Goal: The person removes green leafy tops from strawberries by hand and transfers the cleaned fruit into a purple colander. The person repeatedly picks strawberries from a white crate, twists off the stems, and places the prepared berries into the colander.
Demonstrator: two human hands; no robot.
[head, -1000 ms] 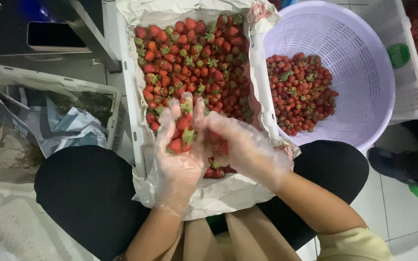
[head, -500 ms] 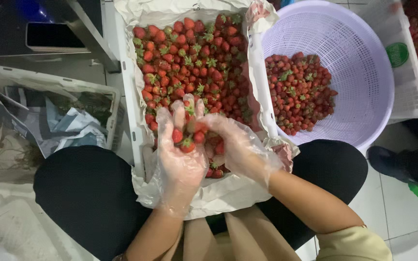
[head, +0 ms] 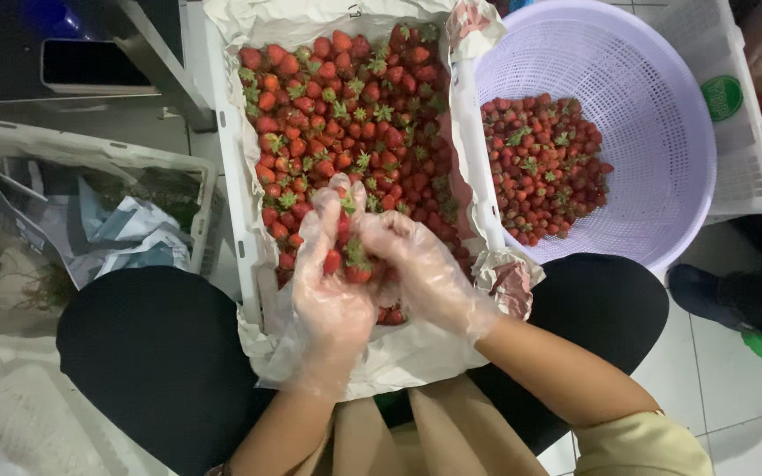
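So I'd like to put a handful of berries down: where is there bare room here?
The lavender basket has bare mesh above and right of its strawberry pile. The paper-lined crate is packed, with bare paper only at its near end, below the left hand and right hand, which hold strawberries.

— How do the hands sit?
— The left hand (head: pixel 332 282) is cupped, palm up, fingers raised. The right hand (head: pixel 421 269) curls in beside it, fingertips touching.
— And the arms?
— Both forearms are bare and angle inward from below; clear gloves cover both hands.
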